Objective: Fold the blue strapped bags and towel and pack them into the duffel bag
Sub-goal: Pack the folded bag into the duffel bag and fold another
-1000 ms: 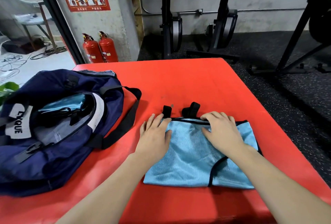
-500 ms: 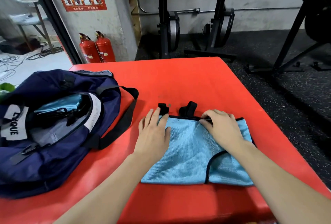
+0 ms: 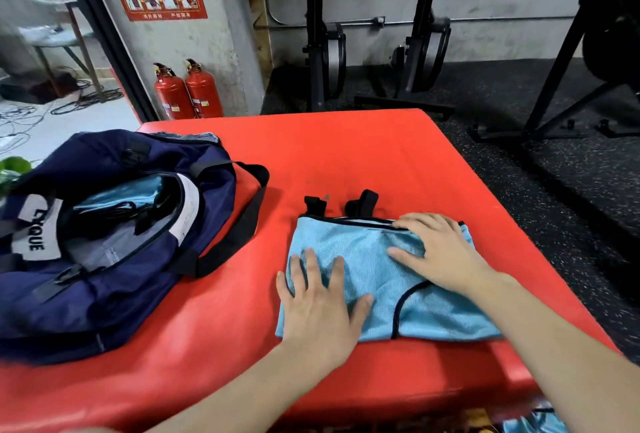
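Observation:
A light blue strapped bag (image 3: pixel 377 259) with black trim lies flat on the red table (image 3: pixel 346 155), its two black straps (image 3: pixel 360 202) poking out at the far edge. My left hand (image 3: pixel 318 301) lies flat with spread fingers on the bag's near left part. My right hand (image 3: pixel 440 252) presses flat on its far right part. The navy duffel bag (image 3: pixel 104 231) sits open on the left, with light blue fabric (image 3: pixel 117 193) and black cords inside.
The duffel's black shoulder strap (image 3: pixel 249 221) loops onto the table toward the blue bag. Two red fire extinguishers (image 3: pixel 188 91) stand beyond the table's far left corner. Black gym racks (image 3: pixel 415 34) stand on the dark floor behind and right. More light blue fabric (image 3: pixel 533 422) shows below the near edge.
My left hand slid from the bag's far left corner back toward me onto its near left part. My right hand stayed pressing on the far right part.

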`<move>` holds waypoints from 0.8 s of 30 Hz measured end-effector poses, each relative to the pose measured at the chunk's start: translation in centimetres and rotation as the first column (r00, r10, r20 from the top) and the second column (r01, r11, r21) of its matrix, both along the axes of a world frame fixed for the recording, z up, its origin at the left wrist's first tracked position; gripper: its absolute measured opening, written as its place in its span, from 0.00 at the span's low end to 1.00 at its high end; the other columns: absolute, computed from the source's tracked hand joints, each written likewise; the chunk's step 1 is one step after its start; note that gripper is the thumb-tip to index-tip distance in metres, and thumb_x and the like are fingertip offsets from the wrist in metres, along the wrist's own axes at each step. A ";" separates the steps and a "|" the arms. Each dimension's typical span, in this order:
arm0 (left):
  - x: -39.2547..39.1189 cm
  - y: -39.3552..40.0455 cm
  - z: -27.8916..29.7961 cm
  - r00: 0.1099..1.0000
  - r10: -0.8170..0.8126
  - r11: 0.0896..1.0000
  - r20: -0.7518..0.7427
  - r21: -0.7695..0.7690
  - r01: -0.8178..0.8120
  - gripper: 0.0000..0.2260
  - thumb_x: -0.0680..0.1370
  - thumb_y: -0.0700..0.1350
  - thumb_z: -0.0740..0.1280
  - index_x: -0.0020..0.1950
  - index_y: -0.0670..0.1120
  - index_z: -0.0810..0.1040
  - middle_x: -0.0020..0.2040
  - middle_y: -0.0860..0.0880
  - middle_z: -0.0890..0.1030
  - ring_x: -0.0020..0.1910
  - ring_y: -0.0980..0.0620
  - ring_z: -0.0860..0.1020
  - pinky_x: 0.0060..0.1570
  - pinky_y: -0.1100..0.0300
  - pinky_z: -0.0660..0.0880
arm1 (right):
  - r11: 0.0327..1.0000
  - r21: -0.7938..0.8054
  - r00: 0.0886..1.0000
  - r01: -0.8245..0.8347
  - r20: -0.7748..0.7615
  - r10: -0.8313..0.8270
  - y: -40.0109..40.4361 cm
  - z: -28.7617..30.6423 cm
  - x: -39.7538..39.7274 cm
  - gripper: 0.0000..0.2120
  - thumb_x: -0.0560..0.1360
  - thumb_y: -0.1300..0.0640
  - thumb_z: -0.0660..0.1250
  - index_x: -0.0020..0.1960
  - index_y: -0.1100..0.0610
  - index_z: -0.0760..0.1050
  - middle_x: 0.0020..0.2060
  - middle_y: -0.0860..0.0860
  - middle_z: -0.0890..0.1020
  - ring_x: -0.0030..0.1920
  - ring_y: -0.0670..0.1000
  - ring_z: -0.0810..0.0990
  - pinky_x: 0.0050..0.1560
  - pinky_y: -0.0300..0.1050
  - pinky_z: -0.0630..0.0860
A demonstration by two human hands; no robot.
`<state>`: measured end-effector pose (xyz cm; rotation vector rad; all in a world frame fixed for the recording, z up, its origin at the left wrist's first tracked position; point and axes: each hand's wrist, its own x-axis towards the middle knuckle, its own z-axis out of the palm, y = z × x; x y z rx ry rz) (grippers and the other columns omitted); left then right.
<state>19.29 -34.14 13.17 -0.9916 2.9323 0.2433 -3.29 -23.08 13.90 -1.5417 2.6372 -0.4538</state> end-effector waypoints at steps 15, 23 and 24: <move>-3.2 -9.8 1.1 0.997 0.023 0.960 -0.076 -0.278 -0.043 0.27 0.79 0.62 0.63 0.73 0.48 0.73 0.75 0.37 0.68 0.75 0.33 0.62 0.72 0.30 0.54 | 0.960 0.148 0.969 0.238 -0.102 -0.225 3.4 1.3 1.5 0.26 0.77 0.30 0.54 0.67 0.42 0.71 0.59 0.46 0.76 0.63 0.53 0.75 0.58 0.50 0.75; -3.0 -3.4 0.2 0.985 0.107 0.991 -0.132 0.092 -0.095 0.34 0.79 0.70 0.51 0.80 0.55 0.54 0.81 0.37 0.46 0.79 0.33 0.45 0.76 0.38 0.47 | 0.974 0.073 0.977 0.213 0.002 -0.213 5.8 0.8 2.1 0.18 0.77 0.35 0.61 0.62 0.42 0.75 0.52 0.46 0.78 0.52 0.55 0.81 0.51 0.52 0.78; -3.1 -3.5 -0.4 0.991 0.073 0.996 -0.116 0.066 -0.065 0.35 0.78 0.71 0.49 0.81 0.54 0.54 0.80 0.37 0.45 0.78 0.33 0.45 0.76 0.39 0.46 | 0.978 0.050 0.978 0.204 0.025 -0.206 6.1 0.6 2.2 0.18 0.77 0.35 0.61 0.61 0.43 0.75 0.51 0.46 0.79 0.51 0.55 0.81 0.51 0.52 0.78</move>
